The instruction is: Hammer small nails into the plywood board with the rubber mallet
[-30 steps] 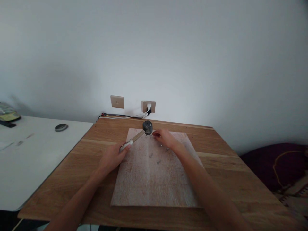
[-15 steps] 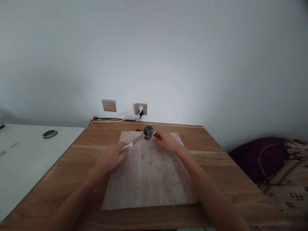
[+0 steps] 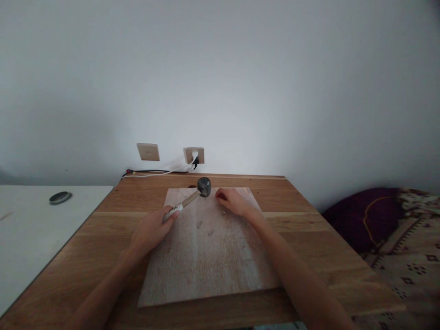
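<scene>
Left grip (image 3: 151, 229), a bare hand, is closed fully round the pale near end of a hammer (image 3: 188, 200). The wooden handle slants up and away to the right, and the dark head hangs just above the far part of a pale board (image 3: 206, 270). Right grip (image 3: 234, 202) rests on the far right part of that board with its fingers curled together just right of the hammer head, apart from it. Whether they pinch anything is too small to tell. A few loose nails (image 3: 200, 224) lie on the board between the two forearms. The board lies flat on a wooden counter (image 3: 309, 238). Over the last second the view has swung to the right. A white counter (image 3: 30, 238) on the left, carrying a round lid (image 3: 60, 197), has slid toward the left edge, and more of a dark cushion (image 3: 354, 215) and patterned fabric (image 3: 405, 261) shows on the right. Both hands and the hammer have kept almost the same pose, though the gap between head and fingertips looks a little wider. By that, the hammering at the board's far edge seems no further along than it was. A wall socket (image 3: 193, 155) with a white cable (image 3: 154, 173) sits on the far wall.
</scene>
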